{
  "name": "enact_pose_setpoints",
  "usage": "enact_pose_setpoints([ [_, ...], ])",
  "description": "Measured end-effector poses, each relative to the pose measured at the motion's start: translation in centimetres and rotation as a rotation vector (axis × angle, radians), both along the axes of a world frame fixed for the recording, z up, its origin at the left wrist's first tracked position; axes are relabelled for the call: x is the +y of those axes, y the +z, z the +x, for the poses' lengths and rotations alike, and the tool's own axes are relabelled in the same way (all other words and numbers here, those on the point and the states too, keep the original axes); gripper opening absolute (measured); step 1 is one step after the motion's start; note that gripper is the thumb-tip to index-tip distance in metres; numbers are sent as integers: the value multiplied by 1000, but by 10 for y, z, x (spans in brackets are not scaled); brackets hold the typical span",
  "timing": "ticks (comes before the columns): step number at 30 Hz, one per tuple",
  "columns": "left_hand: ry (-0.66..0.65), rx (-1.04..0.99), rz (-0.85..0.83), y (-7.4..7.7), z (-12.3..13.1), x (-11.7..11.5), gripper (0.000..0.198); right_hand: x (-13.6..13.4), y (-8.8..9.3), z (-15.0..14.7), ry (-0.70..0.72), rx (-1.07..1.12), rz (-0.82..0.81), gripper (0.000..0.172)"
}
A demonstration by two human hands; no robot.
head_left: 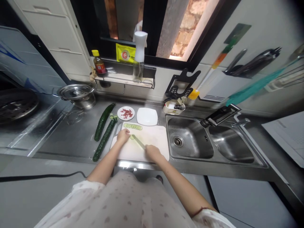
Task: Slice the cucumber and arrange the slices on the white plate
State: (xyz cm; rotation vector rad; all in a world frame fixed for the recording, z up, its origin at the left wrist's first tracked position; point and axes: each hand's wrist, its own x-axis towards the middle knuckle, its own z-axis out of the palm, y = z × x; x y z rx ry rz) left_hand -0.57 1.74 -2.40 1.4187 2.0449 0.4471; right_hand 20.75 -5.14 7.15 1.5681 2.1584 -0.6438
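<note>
Right hand: I read the right hand (152, 153) with fingers clamped on the knife (140, 142); its handle is mostly hidden inside the grip.
Left hand: on my remote feed, the fingers of the left hand (123, 136) are bent, tips just beside a single cucumber slice (132, 137); I cannot tell whether they pinch anything.
Slice position: on the cutting board (154, 139), at the knife tip; whether blade and slice touch is too small for me to resolve.
Cut off: a dark round pan (16, 106) is blurred and cropped at the left edge.
Materials: smooth pale board; brushed-metal tabletop (68, 136); bumpy, dark green, elongated cucumber skins; thin, pale, round slices.
Cucumbers: I count two long ones, the upper cucumber (103, 123) and the lower cucumber (104, 144), left of the board; small cucumber pieces (113, 117) at the lower one's far end, number unclear.
Slice row: one row of slices (133, 126) along the board's far edge, roughly six, overlapping.
Plates: two, white; round plate (119, 115) bearing chopped red bits (126, 113), rounded-square plate (147, 116) beside it.
Sink: two metal basins (190, 139).
</note>
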Motion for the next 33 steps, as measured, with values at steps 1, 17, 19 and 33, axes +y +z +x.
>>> enact_pose_setpoints([
  [1, -4, 4, -1, 0, 0, 0, 21, 1, 0, -1, -1, -1, 0, 32],
  [17, -21, 19, 3, 3, 0, 1, 20, 1, 5, -8, 86, -54, 96, 34],
  [19, -18, 20, 5, 3, 0, 1, 20, -1, 6, -7, 80, -60, 96, 35],
  [33, -22, 31, 10, 1, 0, 2, 20, 8, 13, -12, 106, -72, 69, 34],
])
